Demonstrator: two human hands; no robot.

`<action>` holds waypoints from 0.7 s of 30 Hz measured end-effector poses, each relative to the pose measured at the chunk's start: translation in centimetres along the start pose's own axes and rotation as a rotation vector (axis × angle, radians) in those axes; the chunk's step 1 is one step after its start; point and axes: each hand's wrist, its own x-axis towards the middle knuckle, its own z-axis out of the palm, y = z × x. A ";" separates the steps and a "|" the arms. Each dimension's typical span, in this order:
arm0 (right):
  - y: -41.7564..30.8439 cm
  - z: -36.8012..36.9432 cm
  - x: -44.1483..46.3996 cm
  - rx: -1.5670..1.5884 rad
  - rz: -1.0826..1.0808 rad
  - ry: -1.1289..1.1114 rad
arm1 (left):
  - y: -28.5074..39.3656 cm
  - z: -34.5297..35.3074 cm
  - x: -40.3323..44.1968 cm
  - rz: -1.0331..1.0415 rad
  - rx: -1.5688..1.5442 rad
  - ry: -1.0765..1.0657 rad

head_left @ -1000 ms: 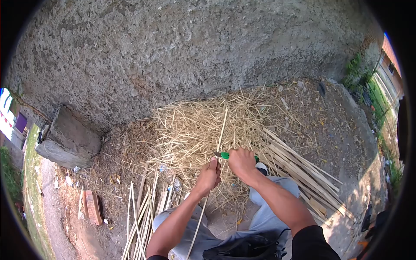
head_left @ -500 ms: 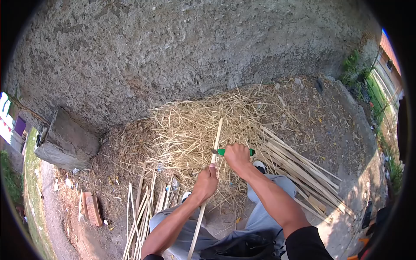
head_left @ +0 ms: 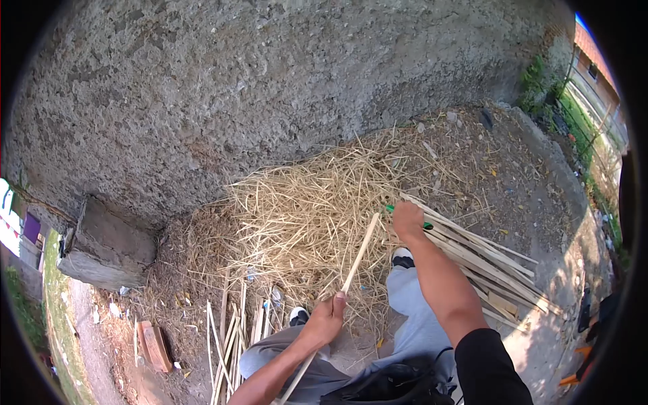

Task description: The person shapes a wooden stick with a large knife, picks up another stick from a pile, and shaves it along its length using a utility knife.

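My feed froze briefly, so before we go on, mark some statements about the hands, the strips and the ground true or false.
1. The left hand holds a pale strip. True.
2. The right hand is also on that strip. False: it is apart from it, closed around a green handle.
3. Loose strips lie on the ground to the right of the shavings. True.
4. The shavings are heaped on top of the concrete block. False: they lie on the ground by the wall.
5. Both shoes are partly in view. True.
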 end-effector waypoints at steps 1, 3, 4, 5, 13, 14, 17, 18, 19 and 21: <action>0.6 -0.4 -0.3 0.023 0.054 -0.042 | -2.3 -0.2 0.9 0.119 0.035 0.086; 0.1 0.2 -0.7 0.024 0.044 -0.046 | -1.6 -2.7 2.3 -0.099 -0.264 -0.042; -0.3 0.6 -1.0 0.031 0.030 -0.055 | -1.1 -3.6 2.9 -0.321 -0.557 -0.173; -1.2 0.6 -1.0 0.058 0.041 -0.104 | -0.9 -3.9 3.6 -0.303 -0.666 -0.176; -7.8 -3.5 -4.2 0.257 -0.165 -0.071 | 1.1 -5.8 5.5 -0.206 -0.646 -0.255; -8.7 -3.9 -5.1 0.279 -0.198 -0.050 | 1.2 -5.8 5.6 -0.205 -0.647 -0.248; -10.4 -4.6 -7.7 0.305 -0.263 -0.039 | 1.3 -5.8 6.2 -0.166 -0.697 -0.270; -10.6 -4.7 -8.2 0.314 -0.287 -0.044 | 1.5 -5.7 6.3 -0.168 -0.701 -0.264; -10.7 -4.7 -8.5 0.302 -0.313 -0.013 | 1.9 -5.5 6.2 -0.169 -0.739 -0.192; -10.6 -5.1 -8.5 0.336 -0.310 -0.014 | 1.4 -5.4 6.4 -0.142 -0.785 -0.127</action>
